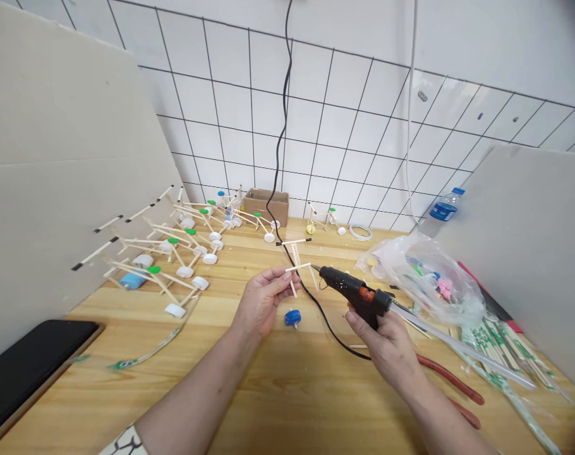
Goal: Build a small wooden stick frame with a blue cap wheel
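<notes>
The row of finished wooden-stick models with white and green bottle caps lies at far left, well apart from the work. The left hand is closed in a pinch, thumb against fingertips, on the small frame of thin wooden sticks, held in the air above the light wooden table. The fingertips sit near the joint, so hot adhesive running along a stick could reach skin. The pinch looks light: nozzle pressure could twist the frame out of line or snap a stick. The blue plastic bottle cap stands on the table just below, where a drip could foul it. The black power cord passes under the frame and could snag it if the tool swings. The right hand is wrapped shut round the grip of the black glue gun with orange trigger. Its nozzle is just beside the frame's cross stick; contact cannot be confirmed. Over-squeezing would flood the joint. The clear plastic bag of parts lies near the gun body and could melt on contact.
</notes>
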`<state>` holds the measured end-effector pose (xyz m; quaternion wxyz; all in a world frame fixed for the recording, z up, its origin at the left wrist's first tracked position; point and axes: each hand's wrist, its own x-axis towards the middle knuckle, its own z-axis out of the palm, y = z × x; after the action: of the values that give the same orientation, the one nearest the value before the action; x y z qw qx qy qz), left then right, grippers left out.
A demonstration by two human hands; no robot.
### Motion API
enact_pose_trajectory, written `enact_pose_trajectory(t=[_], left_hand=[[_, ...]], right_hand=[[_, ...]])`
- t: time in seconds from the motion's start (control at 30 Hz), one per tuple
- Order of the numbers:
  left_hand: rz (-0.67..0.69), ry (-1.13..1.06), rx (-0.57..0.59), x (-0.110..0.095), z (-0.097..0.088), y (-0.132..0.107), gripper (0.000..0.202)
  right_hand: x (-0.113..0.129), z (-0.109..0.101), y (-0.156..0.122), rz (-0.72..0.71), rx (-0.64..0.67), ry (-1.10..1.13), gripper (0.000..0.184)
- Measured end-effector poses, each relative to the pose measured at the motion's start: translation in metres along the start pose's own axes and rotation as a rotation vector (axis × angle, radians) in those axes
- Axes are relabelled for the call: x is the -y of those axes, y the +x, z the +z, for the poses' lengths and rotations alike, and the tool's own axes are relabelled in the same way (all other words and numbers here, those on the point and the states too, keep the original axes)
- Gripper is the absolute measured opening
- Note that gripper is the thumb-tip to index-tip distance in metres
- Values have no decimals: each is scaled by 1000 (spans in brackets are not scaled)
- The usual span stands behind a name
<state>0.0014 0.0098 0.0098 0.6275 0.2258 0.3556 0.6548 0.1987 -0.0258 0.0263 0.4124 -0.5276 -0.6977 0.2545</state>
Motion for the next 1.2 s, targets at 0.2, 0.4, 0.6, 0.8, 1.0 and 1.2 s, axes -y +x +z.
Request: enact_pose_trajectory(t=[0.2, 0.4, 0.6, 0.8, 1.0, 1.2], left_hand=[[-4, 24, -10, 1, 0, 0, 23], [-7, 7, -8, 1, 1, -1, 26], [3, 5, 10, 2, 0, -1, 26], [8, 7, 9, 2, 0, 0, 25], [12, 20, -3, 2, 0, -1, 24], [9, 15, 3, 2, 0, -1, 26]], right_hand=[[-2, 0, 0, -30, 14, -4, 28], [-3, 0, 0, -13, 31, -32, 30], [-1, -1, 0, -12, 7, -57, 32], [1, 0, 1, -31, -10, -60, 30], [0, 0, 1, -28, -8, -58, 30], [-2, 1, -1, -12, -1, -90, 33]])
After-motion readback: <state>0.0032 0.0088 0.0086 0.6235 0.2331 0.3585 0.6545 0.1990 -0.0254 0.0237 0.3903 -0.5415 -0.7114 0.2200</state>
